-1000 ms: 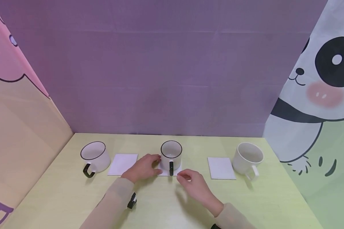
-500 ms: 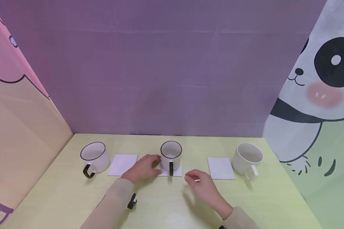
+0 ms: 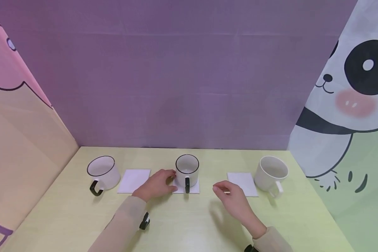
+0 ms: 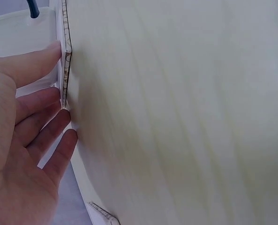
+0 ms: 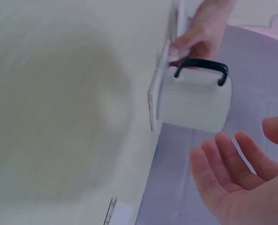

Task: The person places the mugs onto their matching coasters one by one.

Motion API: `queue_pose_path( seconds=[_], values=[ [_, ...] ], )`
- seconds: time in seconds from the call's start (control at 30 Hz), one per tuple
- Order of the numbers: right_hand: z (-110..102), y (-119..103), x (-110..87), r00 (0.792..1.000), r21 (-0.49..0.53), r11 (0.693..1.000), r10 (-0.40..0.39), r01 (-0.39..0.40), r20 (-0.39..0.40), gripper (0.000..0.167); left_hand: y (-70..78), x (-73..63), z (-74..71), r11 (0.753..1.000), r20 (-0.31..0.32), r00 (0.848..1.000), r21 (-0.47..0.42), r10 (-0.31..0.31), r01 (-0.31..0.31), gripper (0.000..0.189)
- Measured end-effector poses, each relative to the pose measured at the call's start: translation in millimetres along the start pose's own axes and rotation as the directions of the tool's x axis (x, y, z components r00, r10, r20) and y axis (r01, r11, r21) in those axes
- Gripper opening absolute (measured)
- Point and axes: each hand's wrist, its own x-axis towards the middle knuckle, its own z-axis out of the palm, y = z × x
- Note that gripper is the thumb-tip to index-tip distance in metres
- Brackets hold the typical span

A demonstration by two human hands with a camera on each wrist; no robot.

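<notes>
A white mug (image 3: 191, 176) with a dark rim and black handle stands upright on the middle white square coaster (image 3: 194, 190), its handle facing me. At the left side of both is my left hand (image 3: 157, 184). In the left wrist view its thumb (image 4: 42, 63) lies on the coaster's edge and the other fingers spread loosely along the side. Bent lightly and holding nothing, my right hand (image 3: 234, 199) hovers in front of the right coaster (image 3: 244, 184). In the right wrist view, the mug (image 5: 192, 101) shows beyond my right fingers.
On the left stands a wider dark-rimmed mug (image 3: 108, 176) with a black handle, beside another coaster (image 3: 133, 180). An all-white mug (image 3: 267, 176) is at the right, close to the right coaster. A purple backdrop (image 3: 182, 87) rises behind the pale table (image 3: 182, 227).
My right hand has moved right, away from the front of the middle coaster toward the right one. The left hand and the mugs have stayed in place.
</notes>
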Motion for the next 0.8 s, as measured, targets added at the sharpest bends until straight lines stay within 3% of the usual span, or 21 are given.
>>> queue_pose_path(
  seconds=[0.8],
  values=[
    [-38,1,-0.3,0.992,-0.025,1.000,0.007,-0.010,-0.126,0.018,0.4,1.6,0.0,1.000,-0.004,1.000,0.001,-0.003,0.003,0.048]
  ],
)
